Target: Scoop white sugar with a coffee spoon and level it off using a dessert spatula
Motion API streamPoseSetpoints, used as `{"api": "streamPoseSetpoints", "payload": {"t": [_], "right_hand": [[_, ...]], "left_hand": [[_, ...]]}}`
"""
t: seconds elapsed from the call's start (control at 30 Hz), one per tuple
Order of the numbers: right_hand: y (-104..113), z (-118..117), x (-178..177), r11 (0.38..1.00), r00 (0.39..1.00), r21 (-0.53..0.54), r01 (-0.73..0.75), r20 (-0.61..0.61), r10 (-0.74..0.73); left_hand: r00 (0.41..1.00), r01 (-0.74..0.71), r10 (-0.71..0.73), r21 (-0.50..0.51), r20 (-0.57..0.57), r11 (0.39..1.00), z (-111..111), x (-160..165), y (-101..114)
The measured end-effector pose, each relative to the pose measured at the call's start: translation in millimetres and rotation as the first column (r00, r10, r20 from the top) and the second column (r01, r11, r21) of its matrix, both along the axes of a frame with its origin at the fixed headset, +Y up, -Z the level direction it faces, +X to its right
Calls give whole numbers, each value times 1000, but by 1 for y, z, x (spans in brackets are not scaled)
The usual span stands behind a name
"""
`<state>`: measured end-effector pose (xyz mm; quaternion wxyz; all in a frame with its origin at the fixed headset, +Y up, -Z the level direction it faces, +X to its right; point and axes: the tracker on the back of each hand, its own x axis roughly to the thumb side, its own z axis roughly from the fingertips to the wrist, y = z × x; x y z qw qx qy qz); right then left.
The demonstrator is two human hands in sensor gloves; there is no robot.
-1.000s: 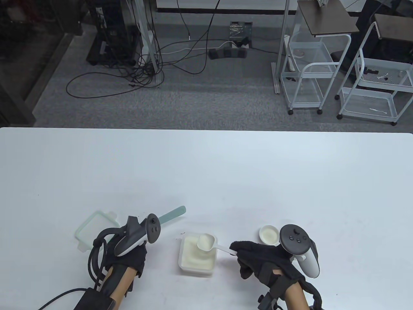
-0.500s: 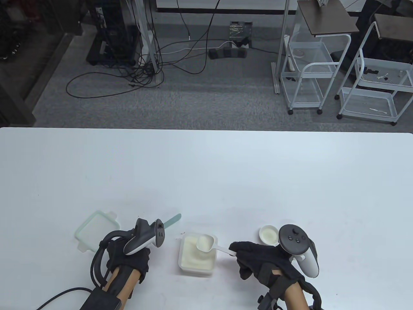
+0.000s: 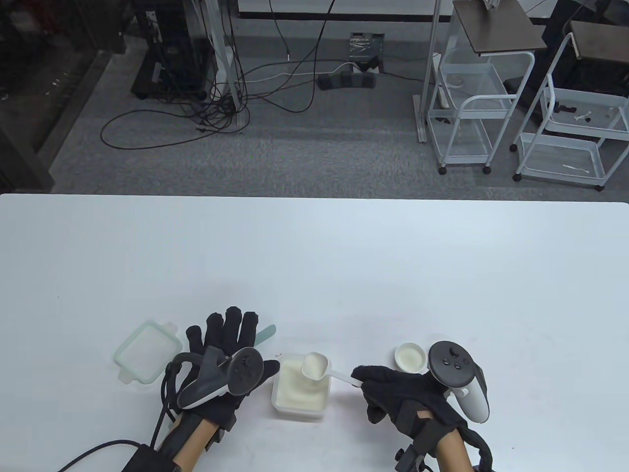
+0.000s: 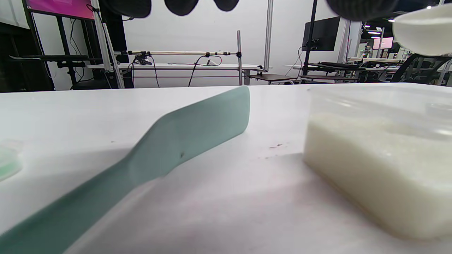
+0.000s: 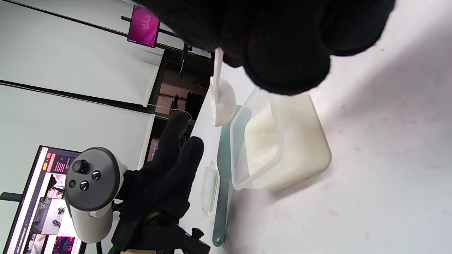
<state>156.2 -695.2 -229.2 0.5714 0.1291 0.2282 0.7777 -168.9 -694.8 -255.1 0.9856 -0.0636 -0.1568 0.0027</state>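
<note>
Sugar container, square and translucent, is the reference: it sits on the white bench near the front edge and is full of white sugar.

Table view: coffee spoon is held over the container's far-right corner, bowl heaped with sugar, handle running right into the right hand. Right fingers are curled tight around the handle end. Left hand is just left of the container, fingers spread flat and apart, gripping nothing; thumb tip reaches the container's left edge. Dessert spatula, pale green, lies on the bench under that hand, with only the blade tip showing beyond the fingers, far-left of the container. Clear lid with green rim lies further left. Small white dish sits to the right of the container, behind the right hand.

Left wrist view: spatula blade lies flat on the bench left of the container, apart from it. Fingertips hang at the top edge, clear of the spatula. Spoon bowl hangs above the container.

Right wrist view: right fingers are clamped on the spoon handle, bowl above the container. Spatula lies alongside the container; left hand is open beside it.
</note>
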Motion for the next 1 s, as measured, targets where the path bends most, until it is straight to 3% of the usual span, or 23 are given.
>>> {"api": "streamPoseSetpoints", "payload": {"t": [0.23, 0.37, 0.57, 0.8, 1.0], "right_hand": [[18, 5, 30, 998, 991, 34, 50, 120, -53], [34, 15, 65, 998, 969, 68, -17, 246, 0], [35, 25, 100, 999, 926, 14, -46, 376, 38], [29, 24, 104, 959, 850, -113, -258, 445, 281], [24, 21, 100, 909, 792, -161, -384, 449, 414]], "left_hand": [[1000, 5, -4, -10, 3, 1000, 0, 0, -1], [1000, 20, -20, 16, 8, 1000, 0, 1, -1], [999, 40, -40, -16, -10, 999, -2, -1, -3], [998, 51, -51, -27, -20, 998, -3, -1, -4], [999, 53, -53, 29, 12, 998, 0, 3, -1]]}}
